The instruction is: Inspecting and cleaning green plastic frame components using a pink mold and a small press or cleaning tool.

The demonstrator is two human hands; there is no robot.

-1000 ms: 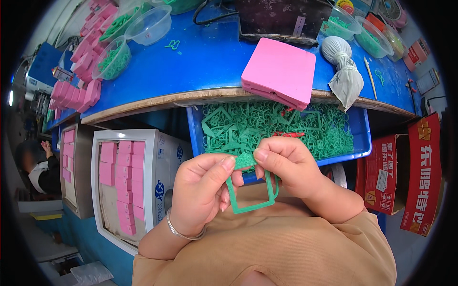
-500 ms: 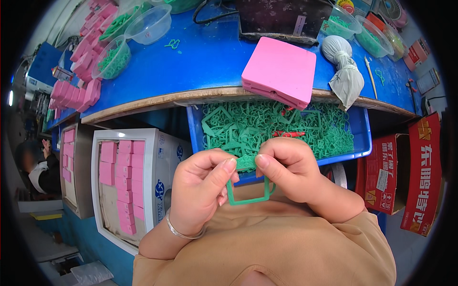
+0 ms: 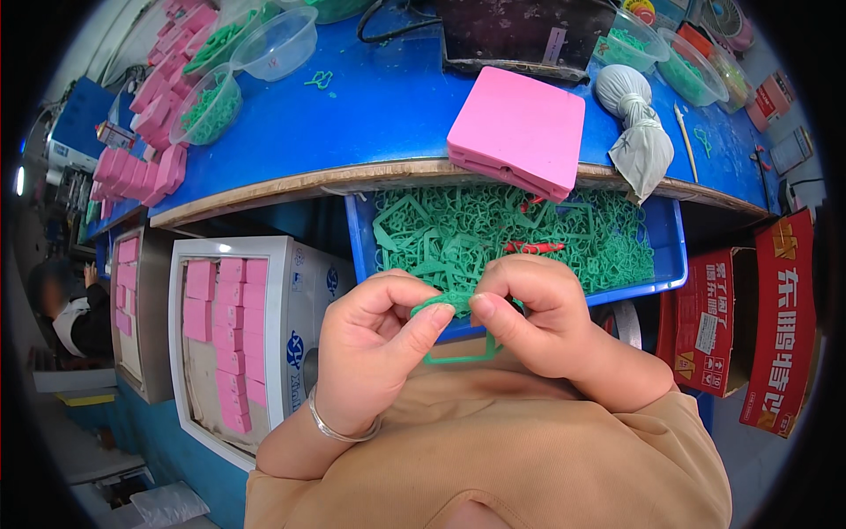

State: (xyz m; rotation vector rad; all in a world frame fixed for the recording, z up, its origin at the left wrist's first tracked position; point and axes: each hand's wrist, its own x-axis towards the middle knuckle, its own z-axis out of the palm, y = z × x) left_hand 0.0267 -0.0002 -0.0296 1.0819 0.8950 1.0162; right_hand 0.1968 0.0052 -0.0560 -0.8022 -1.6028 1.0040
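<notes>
A green frame-shaped piece (image 3: 456, 301) is pinched between my two hands, close in front of my chest. My left hand (image 3: 370, 339) closes thumb and fingers on its left end. On its other end, my right hand (image 3: 542, 313) grips with thumb and forefinger. The lower bar of the frame hangs below the fingers, partly hidden. Just beyond the hands, a blue tray (image 3: 665, 286) is full of thin green pieces. A red tool (image 3: 535, 248) lies on top of them. Over the tray, a pink square block (image 3: 518, 119) rests at the table's edge.
The blue table (image 3: 370, 123) bears clear bowls with green pieces, a grey cloth bundle (image 3: 636, 132), a stick (image 3: 686, 145) and a dark box (image 3: 529, 35). Pink blocks fill a white-framed case (image 3: 284, 264) on the left. Red cartons (image 3: 705, 326) stand right. Another person (image 3: 79, 322) is far left.
The green frame has tipped, so its lower bar now shows higher and flatter. My left thumb has moved slightly right, nearer my right thumb.
</notes>
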